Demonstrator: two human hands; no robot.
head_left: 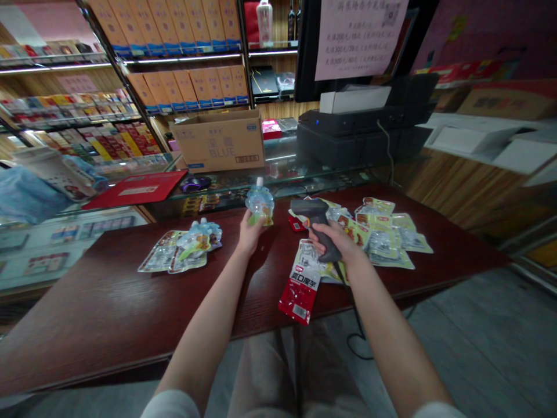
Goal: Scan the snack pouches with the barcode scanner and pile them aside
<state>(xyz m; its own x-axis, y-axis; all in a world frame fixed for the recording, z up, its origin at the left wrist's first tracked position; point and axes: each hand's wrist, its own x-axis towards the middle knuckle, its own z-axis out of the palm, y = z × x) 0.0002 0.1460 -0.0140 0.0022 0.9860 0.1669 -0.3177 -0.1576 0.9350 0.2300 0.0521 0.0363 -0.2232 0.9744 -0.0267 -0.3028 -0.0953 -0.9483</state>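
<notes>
My left hand [251,231] is closed on a blue spouted drink pouch [260,200], held upright with its white cap on top. A dark barcode scanner [324,232] sits in my right hand [336,239], fingers wrapped round its handle and its head pointing left toward the pouch. Below the scanner lies a red and clear snack packet [300,284]. Several green and clear snack packets [385,235] are piled to the right of my right hand. On the left side, more snack packets [163,252] lie with blue spouted pouches [200,235] on top.
The dark wooden table [113,302] meets a glass counter holding a cardboard box [220,142], a red folder [137,190] and a purple mouse [195,184]. A black cash register [361,136] stands at the back right. The scanner's cable [357,313] hangs over the front edge.
</notes>
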